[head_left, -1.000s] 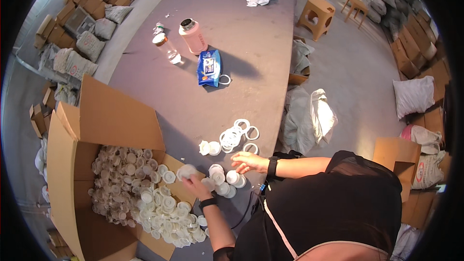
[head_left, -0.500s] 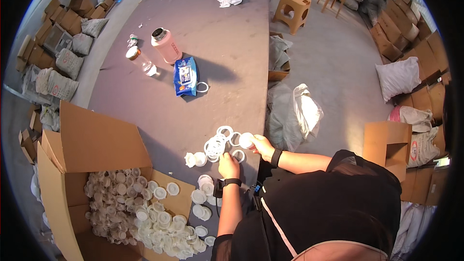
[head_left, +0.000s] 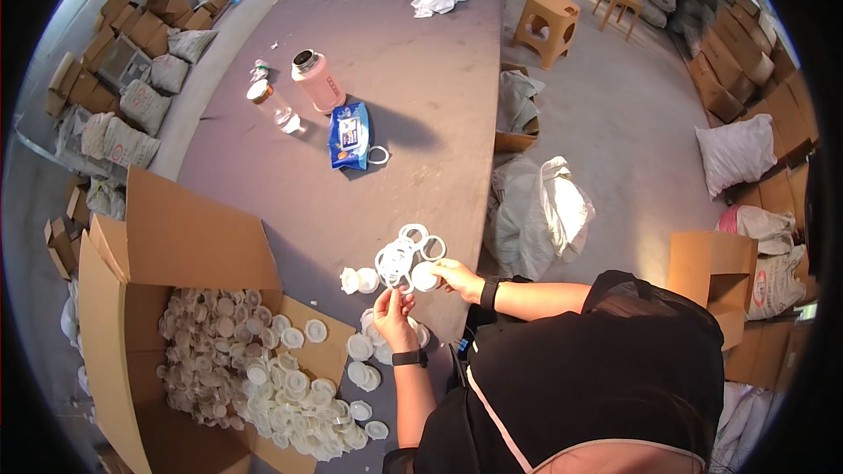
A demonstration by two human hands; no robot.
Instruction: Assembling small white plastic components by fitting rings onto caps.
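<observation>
My right hand grips a round white plastic lid by its edge, just above the grey table. Close beside it, the fingertips of my left hand are pinched on a thin white ring, partly hidden by the fingers. Beyond both hands lies a loose heap of white rings, some overlapping. Two white lids sit left of that heap. More translucent lids are spread on the table by my left wrist.
An open cardboard box on the left spills many translucent lids over its flap. Farther up the table stand a pink bottle, a clear bottle and a blue wipes pack. Plastic sacks lie beyond the right edge.
My right hand has moved left with the lid, closer to my left hand. The left hand has drawn back slightly from the heap with a ring. The single ring near the right hand has left its spot.
</observation>
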